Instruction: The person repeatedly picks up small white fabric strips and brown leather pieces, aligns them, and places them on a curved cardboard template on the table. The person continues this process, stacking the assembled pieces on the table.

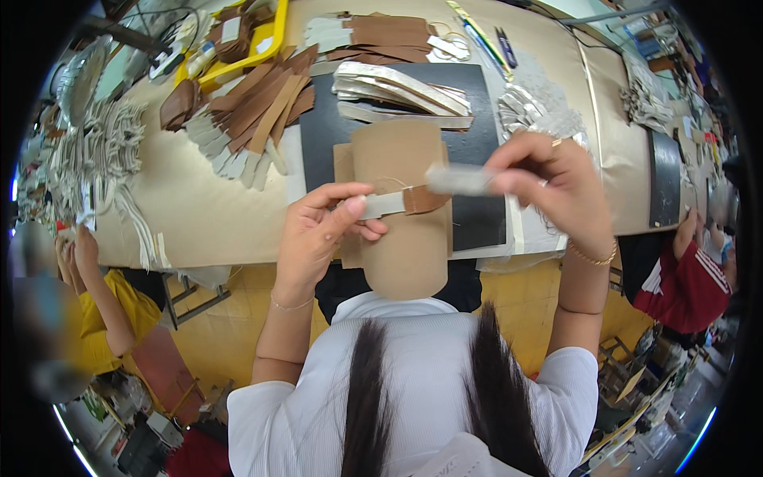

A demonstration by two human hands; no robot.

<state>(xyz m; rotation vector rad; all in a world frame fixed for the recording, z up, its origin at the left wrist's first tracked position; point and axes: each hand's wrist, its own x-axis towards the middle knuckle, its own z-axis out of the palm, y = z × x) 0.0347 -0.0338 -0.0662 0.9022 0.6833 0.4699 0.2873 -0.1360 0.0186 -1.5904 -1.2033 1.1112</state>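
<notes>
The left hand (318, 230) pinches the pale grey end of a narrow strip of brown leather-like material with a light backing (395, 202), thumb on top and fingers closed beneath it. The right hand (548, 187) is closed on a flat grey, blurred tool or strip (459, 180) (too smeared to tell which), whose free end meets the brown end of the narrow strip. Both hands hover above a tan cardboard template with rounded ends (401, 230), which lies lengthwise toward the person and overhangs the near edge of the table. The narrow strip lies across the middle of this template, touching or just above it; I cannot tell which.

Under the template sits a black rectangular mat (477, 135), and on the mat's far part lies a fanned stack of cream and silvery long strips (397, 89). To the left of the mat a fan of brown strips with pale ends (254, 119) spreads over the beige paper-covered worktable (199, 207). Beyond it stands a yellow plastic tray (266, 40) with more brown pieces. A heap of crumpled silvery pieces (532, 107) rests just beyond the right hand.

At the left edge a person in a yellow top (103, 310) sits low beside the table, and at the right another in a red sleeve (691, 286).
</notes>
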